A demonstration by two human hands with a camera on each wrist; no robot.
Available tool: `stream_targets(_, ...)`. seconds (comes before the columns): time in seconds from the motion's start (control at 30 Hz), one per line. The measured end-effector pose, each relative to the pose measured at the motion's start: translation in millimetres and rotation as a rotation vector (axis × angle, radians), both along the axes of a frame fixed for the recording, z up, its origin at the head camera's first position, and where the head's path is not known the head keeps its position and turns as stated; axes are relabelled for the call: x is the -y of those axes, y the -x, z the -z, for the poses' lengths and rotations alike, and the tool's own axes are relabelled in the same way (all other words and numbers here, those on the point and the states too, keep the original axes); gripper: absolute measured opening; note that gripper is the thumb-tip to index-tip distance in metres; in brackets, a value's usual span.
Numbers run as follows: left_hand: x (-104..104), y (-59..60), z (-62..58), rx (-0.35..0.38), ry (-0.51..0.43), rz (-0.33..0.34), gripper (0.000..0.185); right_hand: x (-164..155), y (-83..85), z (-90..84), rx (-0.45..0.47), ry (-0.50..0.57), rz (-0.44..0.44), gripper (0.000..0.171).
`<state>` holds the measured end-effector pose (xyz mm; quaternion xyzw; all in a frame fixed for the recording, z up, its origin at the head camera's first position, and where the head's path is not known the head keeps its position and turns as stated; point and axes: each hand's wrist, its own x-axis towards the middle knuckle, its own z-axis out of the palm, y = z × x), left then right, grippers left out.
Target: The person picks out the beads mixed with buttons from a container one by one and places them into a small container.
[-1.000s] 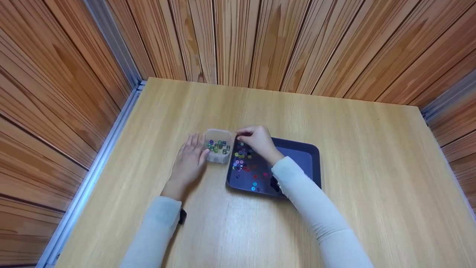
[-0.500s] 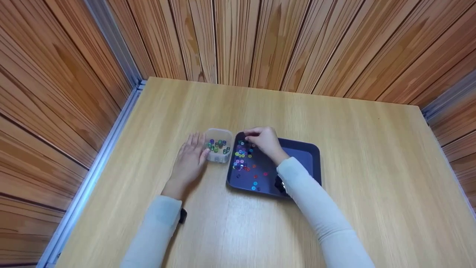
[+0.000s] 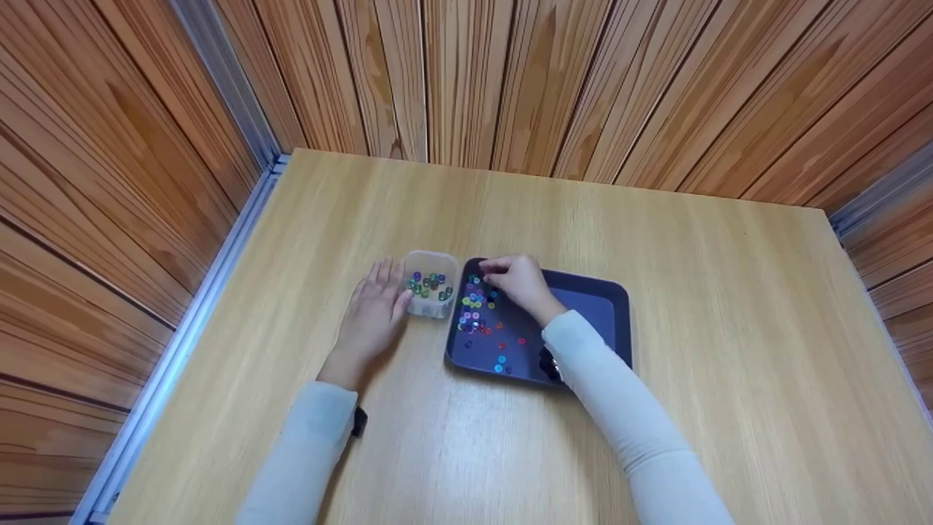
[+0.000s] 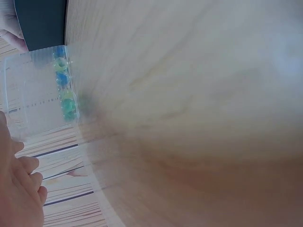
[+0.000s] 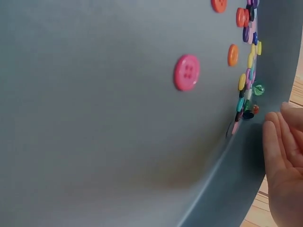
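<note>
My left hand [image 3: 370, 315] lies with straight fingers along the left side of a small clear plastic box [image 3: 431, 255], its thumb at the box's near left corner. Glassy beads [image 3: 426, 292], mostly green and blue, lie spread over the box's floor. Over the far left corner of a dark tray [image 3: 589, 300] hovers my right hand [image 3: 517, 281]. In the right wrist view its thumb and fingers reach forward, with nothing visible between them. Just beyond those fingertips, a green striped bead [image 5: 258, 88] sits by the tray wall, beside a crowd of coloured buttons [image 5: 250, 60].
A pink button [image 5: 186, 72] lies apart on the tray floor, and two blue buttons [image 3: 500, 364] are near its front edge. The tray stands right of the box on a wooden table [image 3: 452, 445]. Plank-patterned walls [image 3: 466, 80] enclose the back and sides.
My right hand has drawn back from the gap between box and tray, moving right and slightly nearer over the tray's corner. The left hand has stayed beside the box.
</note>
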<state>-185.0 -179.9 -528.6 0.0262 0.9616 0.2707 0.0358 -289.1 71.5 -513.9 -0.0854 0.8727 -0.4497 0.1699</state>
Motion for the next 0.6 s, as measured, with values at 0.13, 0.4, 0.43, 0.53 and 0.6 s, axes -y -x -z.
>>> stream_targets(0.13, 0.5, 0.4, 0.8, -0.015, -0.004, 0.007, 0.064, 1.1, -0.2, 3.5, -0.007, -0.016, -0.012, 0.031)
stream_targets(0.4, 1.1, 2.0, 2.0, -0.045, 0.000, 0.016, 0.064, 6.3, -0.3, 7.4, 0.009, -0.074, -0.030, 0.034)
stream_targets(0.43, 1.2, 2.0, 2.1, -0.040, -0.003, 0.015, 0.064, 6.9, -0.3, 7.7, 0.013, -0.074, -0.028, 0.033)
stream_targets(0.53, 1.3, 1.8, 1.9, -0.022, -0.016, 0.012, 0.064, 8.3, -1.0, 8.3, 0.012, -0.083, -0.027, 0.032)
stream_targets(0.6, 1.4, 1.6, 1.6, -0.011, -0.018, 0.008, 0.064, 8.8, -1.8, 8.8, 0.000, -0.096, -0.032, 0.030)
